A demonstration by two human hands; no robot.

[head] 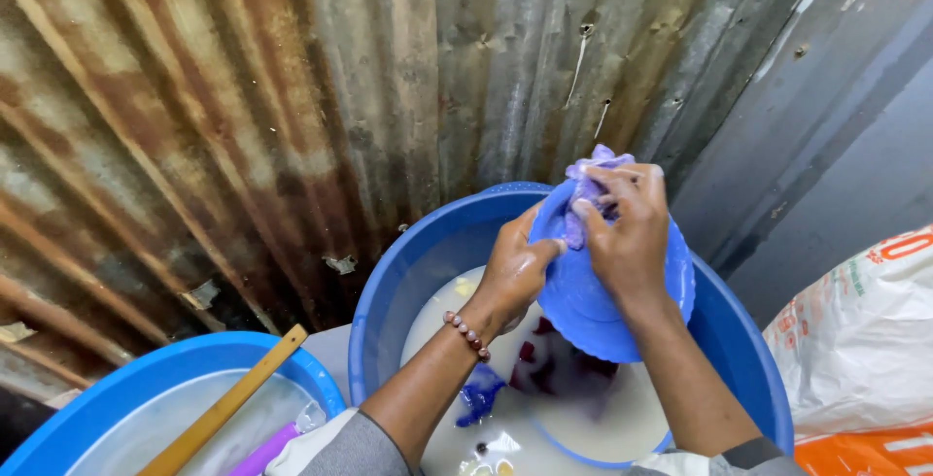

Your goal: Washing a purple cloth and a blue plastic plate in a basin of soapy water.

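Wall point(292, 97): corrugated metal sheets, rusty brown on the left half and grey on the right, are filling the whole background from 9 o'clock over 12 o'clock to 3 o'clock.
Big basin point(408, 272): a large blue plastic tub is standing at the centre and towards 6 o'clock, and it is holding cloudy white water point(622, 418) with some dark red and blue pieces lying under the surface.
Second basin point(117, 379): another blue tub is sitting at 8 o'clock, just beside the big one, with a wooden stick point(228, 405) leaning across its rim and a purple handle point(267, 447) lying next to the stick.
Sack point(855, 340): a white bag with orange print is resting at 4 o'clock, near the big basin.
Plate point(593, 301): a blue plastic plate is being held tilted above the water, slightly towards 1 o'clock from the centre of the big basin.
Right hand point(632, 238): it is pressing a cloth against the upper face of the plate, with the fingers closed together on the cloth.
Left hand point(515, 272): it is clamping the plate's edge at the 9 o'clock side, thumb on the face, and it is wet with foam.
Cloth point(593, 180): a small lilac rag is bunching under the right fingers at the plate's 12 o'clock edge.
Bracelet point(466, 333): reddish beads are sitting around the left wrist.
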